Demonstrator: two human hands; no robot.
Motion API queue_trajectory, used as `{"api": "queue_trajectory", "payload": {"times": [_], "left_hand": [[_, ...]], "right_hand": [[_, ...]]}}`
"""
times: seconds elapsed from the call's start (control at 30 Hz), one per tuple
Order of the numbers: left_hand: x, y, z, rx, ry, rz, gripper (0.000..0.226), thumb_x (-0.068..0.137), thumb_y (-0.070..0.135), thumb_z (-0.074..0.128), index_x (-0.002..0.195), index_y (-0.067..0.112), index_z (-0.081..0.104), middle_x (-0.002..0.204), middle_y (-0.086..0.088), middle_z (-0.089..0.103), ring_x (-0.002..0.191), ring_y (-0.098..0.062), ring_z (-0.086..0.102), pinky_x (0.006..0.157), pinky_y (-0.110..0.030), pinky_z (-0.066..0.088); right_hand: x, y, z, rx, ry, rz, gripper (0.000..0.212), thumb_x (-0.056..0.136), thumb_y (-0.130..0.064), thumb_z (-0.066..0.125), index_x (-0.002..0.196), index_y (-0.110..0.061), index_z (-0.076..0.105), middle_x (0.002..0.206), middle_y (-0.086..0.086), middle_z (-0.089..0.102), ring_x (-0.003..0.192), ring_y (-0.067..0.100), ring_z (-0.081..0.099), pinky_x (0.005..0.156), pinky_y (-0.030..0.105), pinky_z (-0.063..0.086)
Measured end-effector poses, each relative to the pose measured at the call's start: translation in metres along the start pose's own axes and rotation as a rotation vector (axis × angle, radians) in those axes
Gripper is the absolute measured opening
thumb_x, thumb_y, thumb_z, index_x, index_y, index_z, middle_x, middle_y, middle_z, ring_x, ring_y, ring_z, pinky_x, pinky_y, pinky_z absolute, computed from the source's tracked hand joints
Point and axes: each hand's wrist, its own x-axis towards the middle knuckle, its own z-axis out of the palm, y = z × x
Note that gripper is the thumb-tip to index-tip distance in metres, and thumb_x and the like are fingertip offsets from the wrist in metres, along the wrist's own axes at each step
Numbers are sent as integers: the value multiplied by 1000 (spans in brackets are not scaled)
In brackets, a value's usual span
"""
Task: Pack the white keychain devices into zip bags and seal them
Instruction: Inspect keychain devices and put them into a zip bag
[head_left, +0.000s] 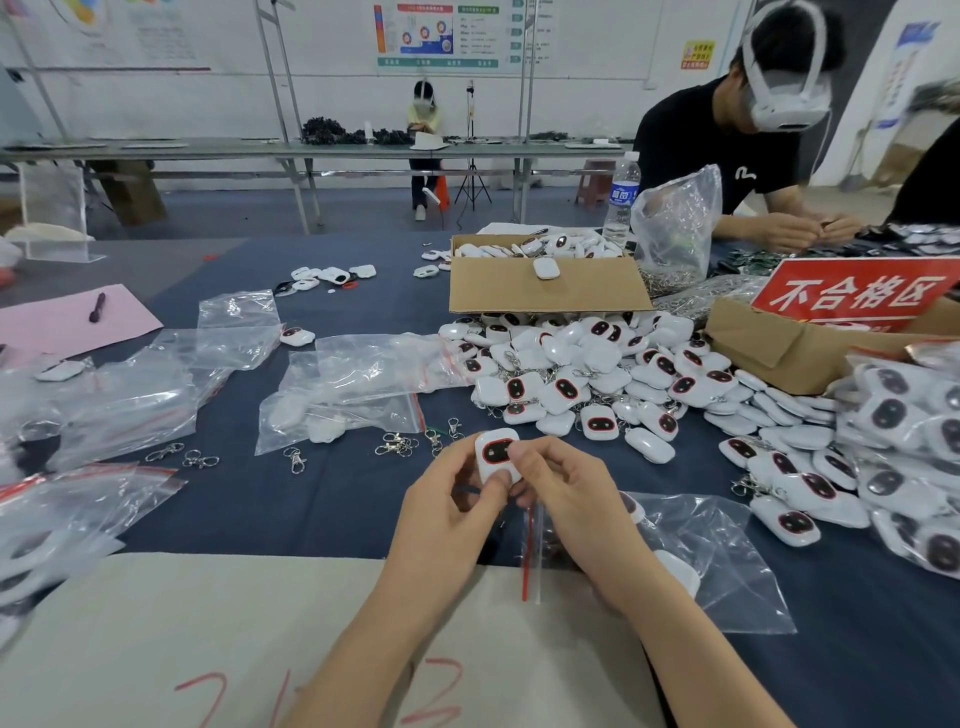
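Observation:
Both hands hold one white keychain device (496, 457) with a dark red-rimmed window above the table's near middle. My left hand (449, 512) grips its lower left with thumb and fingers. My right hand (563, 496) pinches its right edge. Under my right hand and wrist lies a clear zip bag (701, 561) with a red seal strip, holding white devices. A big heap of loose white devices (582, 379) lies just beyond, to the right.
Empty and filled zip bags (358, 384) spread over the left of the blue cloth. Metal clasps (397, 444) lie ahead of my hands. A cardboard box (545, 286) of devices stands behind the heap. Bagged devices (904, 457) pile at right. Another person works at far right.

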Motion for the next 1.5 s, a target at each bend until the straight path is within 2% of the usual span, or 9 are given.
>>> {"api": "queue_trajectory", "payload": {"times": [0.17, 0.4, 0.57, 0.7, 0.8, 0.87, 1.07, 1.27, 1.5], "left_hand": [[2, -1, -3, -17, -1, -14, 25, 97, 14, 66, 112, 33, 71, 95, 8, 75, 88, -23, 66, 77, -21, 54], [2, -1, -2, -5, 4, -8, 28, 98, 12, 66, 116, 34, 71, 100, 10, 75, 90, -13, 68, 79, -15, 51], [1, -4, 0, 115, 98, 69, 44, 99, 5, 60, 116, 46, 66, 106, 14, 63, 101, -4, 63, 83, -10, 45], [2, -8, -3, 172, 122, 139, 36, 96, -3, 60, 103, 30, 72, 106, 14, 59, 104, -8, 62, 83, -18, 49], [2, -9, -3, 178, 122, 141, 32, 95, -3, 60, 101, 26, 72, 107, 14, 60, 106, -9, 62, 83, -19, 49], [2, -8, -2, 176, 123, 147, 35, 95, -3, 61, 102, 29, 72, 107, 15, 60, 106, -9, 62, 84, -19, 49], [-2, -2, 3, 80, 158, 94, 46, 97, 5, 64, 124, 41, 55, 104, 20, 65, 104, -3, 63, 89, -8, 43], [-5, -3, 4, 219, 108, 216, 34, 94, 2, 66, 98, 35, 59, 103, 14, 64, 102, -15, 61, 84, -14, 44], [-3, -3, 3, 176, 126, 197, 45, 89, -12, 62, 90, 33, 55, 113, 14, 63, 112, -18, 59, 89, -26, 49]], "right_hand": [[1, 1, -1, -3, -27, 10, 20, 100, -29, 59, 98, -15, 73, 78, -5, 74, 71, 5, 66, 72, 18, 54], [2, 2, -1, -10, -38, 6, 20, 101, -28, 57, 99, -15, 72, 79, -6, 75, 74, 5, 68, 73, 19, 55], [0, 3, -1, 11, -93, -24, 17, 101, -14, 60, 111, -22, 71, 98, -4, 78, 94, 11, 73, 82, 22, 56], [-2, 4, -3, -22, -138, -37, 26, 94, -11, 69, 111, -30, 73, 101, 14, 75, 98, 34, 70, 92, 43, 56], [-2, 4, -4, 14, -153, -42, 26, 93, -5, 69, 113, -22, 72, 105, -3, 78, 102, 14, 73, 90, 22, 54], [-2, 3, -4, 17, -158, -42, 26, 93, -4, 69, 114, -20, 71, 105, -5, 78, 102, 11, 73, 88, 18, 53], [-1, 4, -1, 19, -104, -37, 33, 98, 2, 59, 118, -23, 66, 108, -6, 77, 106, 9, 70, 91, 24, 55], [-1, 3, -3, -24, -89, -40, 40, 97, 6, 57, 114, -28, 66, 99, -6, 78, 92, 4, 71, 83, 21, 54], [-2, 0, -4, 89, -72, -87, 38, 91, 8, 65, 116, -21, 68, 109, -7, 77, 106, 8, 71, 84, 16, 53]]}}
